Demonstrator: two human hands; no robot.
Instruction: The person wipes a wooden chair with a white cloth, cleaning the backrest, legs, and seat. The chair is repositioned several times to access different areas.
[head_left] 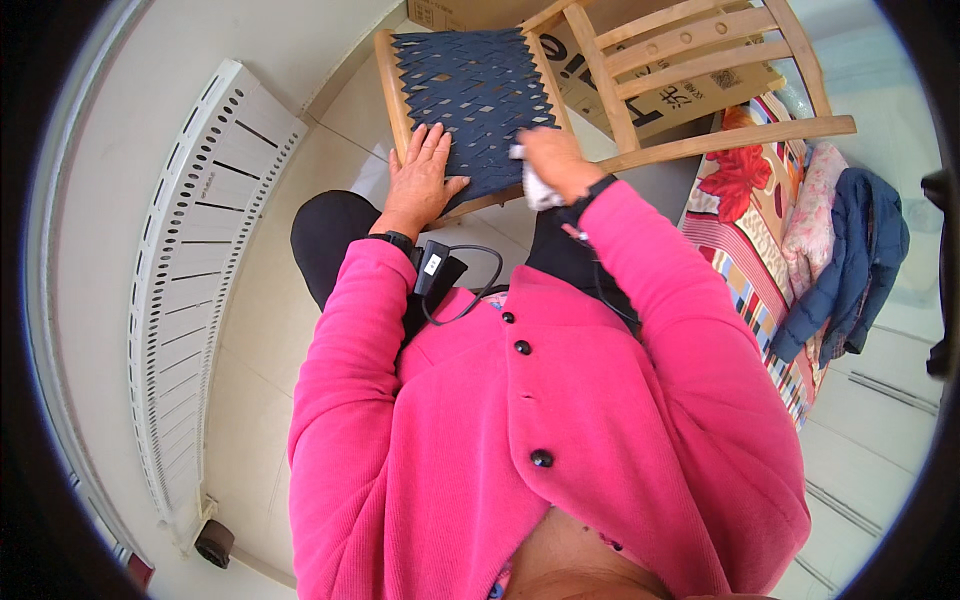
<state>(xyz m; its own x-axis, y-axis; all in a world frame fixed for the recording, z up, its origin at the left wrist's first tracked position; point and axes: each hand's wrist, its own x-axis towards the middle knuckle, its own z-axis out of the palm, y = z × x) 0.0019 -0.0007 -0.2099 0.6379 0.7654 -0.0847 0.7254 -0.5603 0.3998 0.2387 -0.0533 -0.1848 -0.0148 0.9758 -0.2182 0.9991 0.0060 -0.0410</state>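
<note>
A wooden chair (pixel 615 110) stands in front of me, its slatted backrest toward the right. Dark blue strips are woven across its seat (pixel 475 90), with gaps between some of them. My left hand (pixel 424 178) lies on the near left part of the seat, fingers stretched out and holding nothing. At the seat's right edge, my right hand (pixel 555 160) is closed around a white cloth (pixel 540 190), part of which hangs below the fingers.
A white radiator (pixel 190 260) runs along the left wall. Behind the chair stands a printed cardboard box (pixel 660 105). To the right, a patterned cover (pixel 745 200) bears a folded blue padded garment (pixel 850 255). A black cable (pixel 490 250) loops by my left wrist.
</note>
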